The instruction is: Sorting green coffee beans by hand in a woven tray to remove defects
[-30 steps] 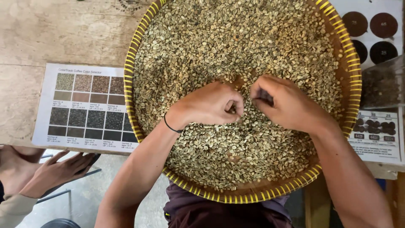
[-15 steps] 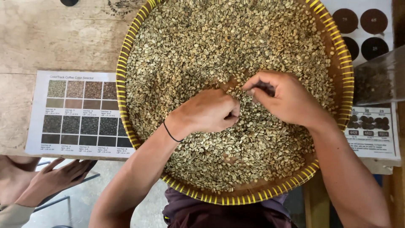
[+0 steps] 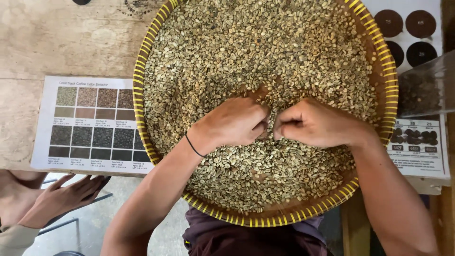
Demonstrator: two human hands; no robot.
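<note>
A wooden table [image 3: 71, 38] fills the upper part of the view, pale and scuffed. On it sits a wide round tray [image 3: 389, 95] of brown weave with a yellow-striped rim, its near edge hanging over the table's edge toward the person. The tray is covered by a layer of pale green beans [image 3: 246, 42], thinnest just above the hands, where brown weave shows through.

Left of the tray, touching its rim, lies a white chart [image 3: 92, 123] printed with rows of bean swatches from light to dark. On the right a second sheet [image 3: 417, 33] shows dark round discs, and a clear box [image 3: 426, 92] of dark matter, perhaps roasted beans, stands over it.

Both forearms reach in from below. The left hand [image 3: 234, 121], with a thin black band [image 3: 192, 144] at the wrist, rests on the beans, its fingers curled into a loose fist. The right hand [image 3: 313, 124] lies just beside it, knuckle to knuckle, also clenched; whether either fist holds beans cannot be told.

At the lower left, below the table, another person's hand [image 3: 61, 196] rests open
</note>
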